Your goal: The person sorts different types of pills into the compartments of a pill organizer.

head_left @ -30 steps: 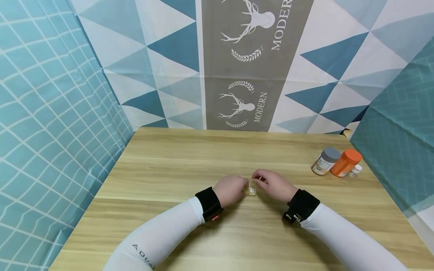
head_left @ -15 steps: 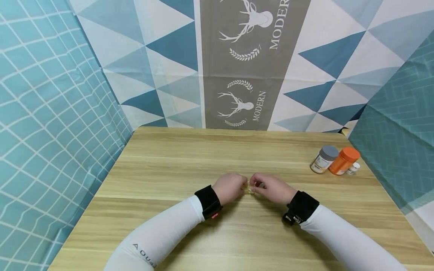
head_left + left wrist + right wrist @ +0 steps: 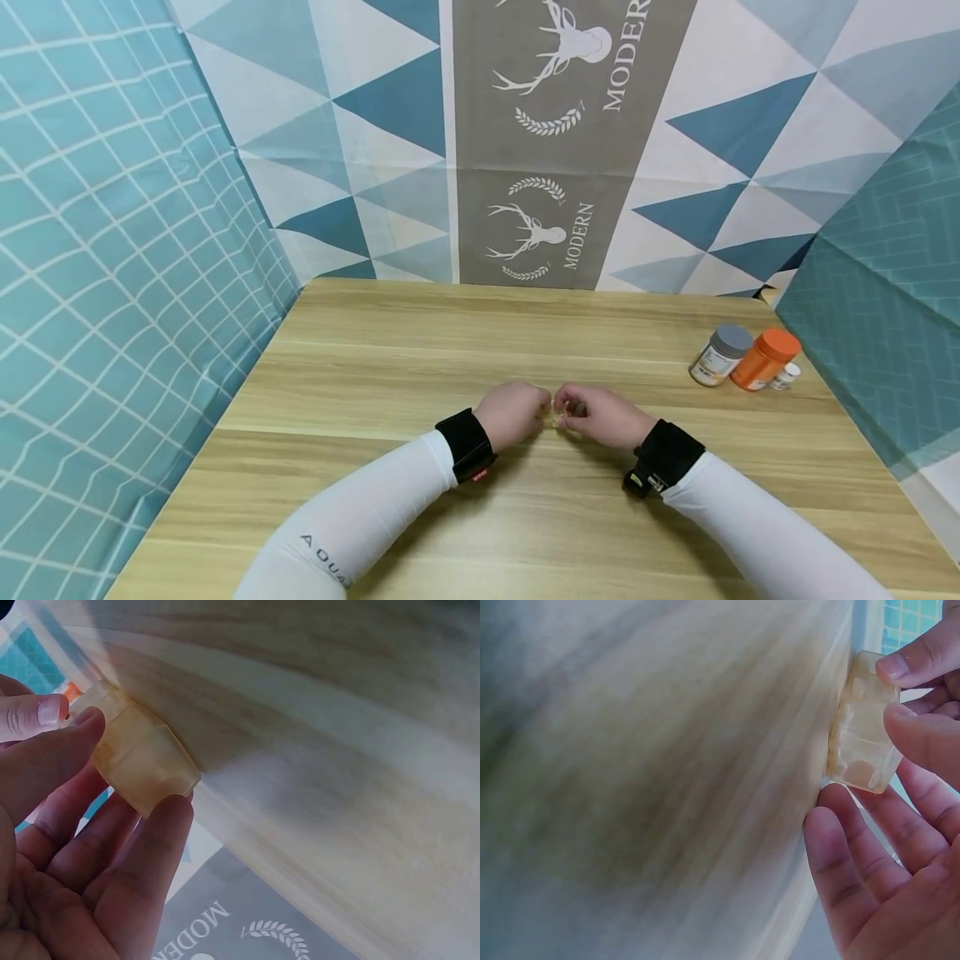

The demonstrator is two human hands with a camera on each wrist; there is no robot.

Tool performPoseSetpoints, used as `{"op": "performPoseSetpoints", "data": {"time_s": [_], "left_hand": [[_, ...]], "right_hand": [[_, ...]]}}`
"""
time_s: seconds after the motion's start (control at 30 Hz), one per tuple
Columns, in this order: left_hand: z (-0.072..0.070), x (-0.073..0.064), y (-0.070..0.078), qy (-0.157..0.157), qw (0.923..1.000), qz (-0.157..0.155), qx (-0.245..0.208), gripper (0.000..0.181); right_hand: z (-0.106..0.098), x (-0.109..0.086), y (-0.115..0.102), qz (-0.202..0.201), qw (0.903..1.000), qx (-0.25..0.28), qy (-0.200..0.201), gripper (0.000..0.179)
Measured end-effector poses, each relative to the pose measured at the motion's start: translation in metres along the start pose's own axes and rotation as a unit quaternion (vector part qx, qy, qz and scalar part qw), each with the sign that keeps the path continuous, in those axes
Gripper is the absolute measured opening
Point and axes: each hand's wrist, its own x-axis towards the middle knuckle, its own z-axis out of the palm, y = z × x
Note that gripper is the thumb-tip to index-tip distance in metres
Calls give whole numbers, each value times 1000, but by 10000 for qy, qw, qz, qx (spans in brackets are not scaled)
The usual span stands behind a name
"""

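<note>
A small translucent yellowish pill box (image 3: pixel 553 416) with several compartments is low over the table between both hands. My left hand (image 3: pixel 513 413) holds its left end; in the left wrist view the thumb and a fingertip are on the pill box (image 3: pixel 146 754). From the other side, my right hand (image 3: pixel 607 417) pinches the pill box (image 3: pixel 864 739), the thumb at its near side and a fingertip showing through its lower end. Fingers hide much of the box in the head view, and its contents are not distinct.
At the right of the wooden table (image 3: pixel 420 333) stand a grey-lidded jar (image 3: pixel 720 357), an orange bottle (image 3: pixel 763 360) and a small white bottle (image 3: pixel 785 377). Patterned cloth hangs behind, with a blue checked curtain (image 3: pixel 112 250) on the left.
My right hand, raised just off the box with fingertips together a second ago, has come down and left onto the pill box. The left hand has stayed at its end.
</note>
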Motion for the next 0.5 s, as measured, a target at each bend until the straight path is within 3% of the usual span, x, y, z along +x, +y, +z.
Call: {"op": "performPoseSetpoints", "data": {"time_s": [0.5], "left_hand": [[3,-2,2,-6,9999,-89,80,14]], "right_hand": [[8,1,6,152,9998,148,11,17]]}}
